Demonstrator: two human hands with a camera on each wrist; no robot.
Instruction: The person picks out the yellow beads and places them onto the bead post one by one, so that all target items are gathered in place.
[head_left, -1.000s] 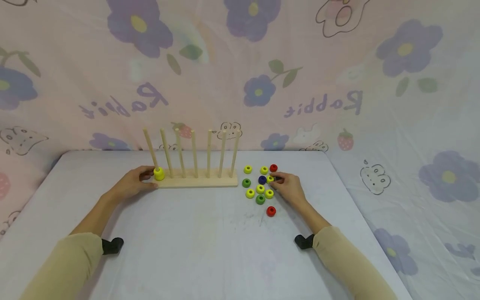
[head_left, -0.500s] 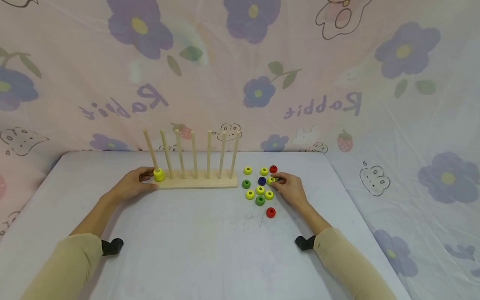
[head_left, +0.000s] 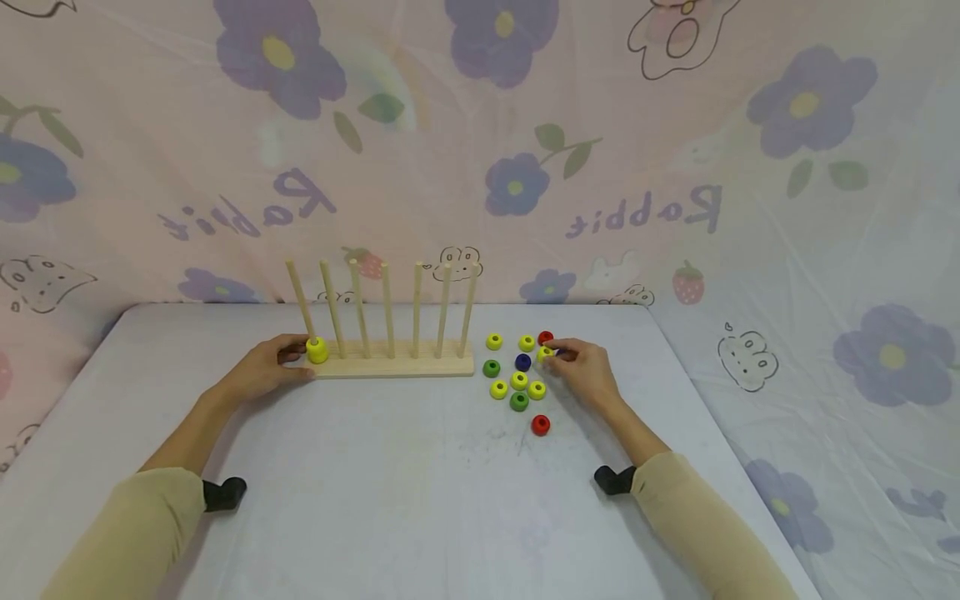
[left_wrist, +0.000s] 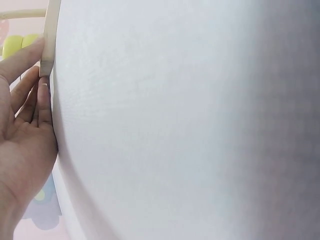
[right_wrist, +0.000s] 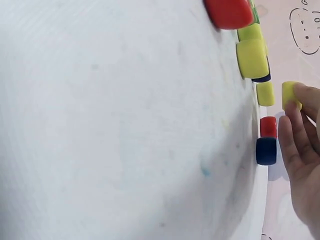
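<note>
A wooden peg rack (head_left: pixel 397 367) with several upright pegs stands on the table. Two yellow beads (head_left: pixel 317 351) are stacked on its leftmost peg. My left hand (head_left: pixel 262 367) grips the left end of the base, thumb in front and fingers behind; the left wrist view shows the hand (left_wrist: pixel 27 135) at the corner of the base (left_wrist: pixel 47 55). To the right of the rack, my right hand (head_left: pixel 588 371) pinches a yellow bead (right_wrist: pixel 290 95) between thumb and fingers, held off the table. A dark blue bead (right_wrist: pixel 266 151) lies just beside those fingers, mostly hidden by the hand in the head view.
Loose beads lie right of the rack: several yellow beads (head_left: pixel 519 381), green beads (head_left: pixel 519 402), another blue bead (head_left: pixel 522 362), a red bead (head_left: pixel 541 425) in front and a red bead (head_left: pixel 546 337) at the back. A patterned cloth (head_left: pixel 420 150) hangs behind the table (head_left: pixel 360 500).
My right hand has drawn the yellow bead slightly right, away from the blue one, and raised it off the table. The left hand has stayed at the rack's end.
</note>
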